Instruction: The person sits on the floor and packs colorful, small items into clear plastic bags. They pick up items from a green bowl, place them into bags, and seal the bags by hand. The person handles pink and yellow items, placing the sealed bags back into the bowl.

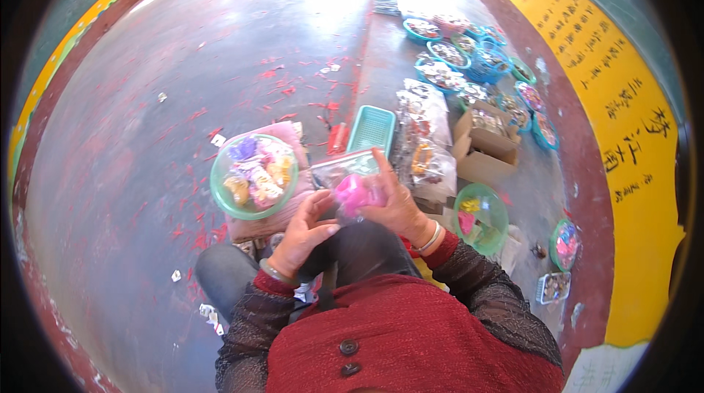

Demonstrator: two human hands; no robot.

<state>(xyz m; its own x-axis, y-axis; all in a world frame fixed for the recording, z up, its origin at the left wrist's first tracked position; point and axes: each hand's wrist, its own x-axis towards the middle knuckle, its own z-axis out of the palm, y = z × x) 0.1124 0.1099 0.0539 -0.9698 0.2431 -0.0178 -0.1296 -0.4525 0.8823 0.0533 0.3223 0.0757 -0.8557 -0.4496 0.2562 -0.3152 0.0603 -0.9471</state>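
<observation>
Head view shows me both hands, left hand point(304, 230) and right hand point(392, 206), gripping a clear bag point(350, 186) with a pink toy point(353, 193) half inside, green bowl point(254, 176) full alongside.

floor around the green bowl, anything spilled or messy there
Yes. Red scraps lie scattered over the grey floor behind and left of the green bowl, plus a few white bits near the person's knee. They look like litter, not sorted goods. The bowl sits upright on a pink cushion; nothing has tipped from it.
</observation>
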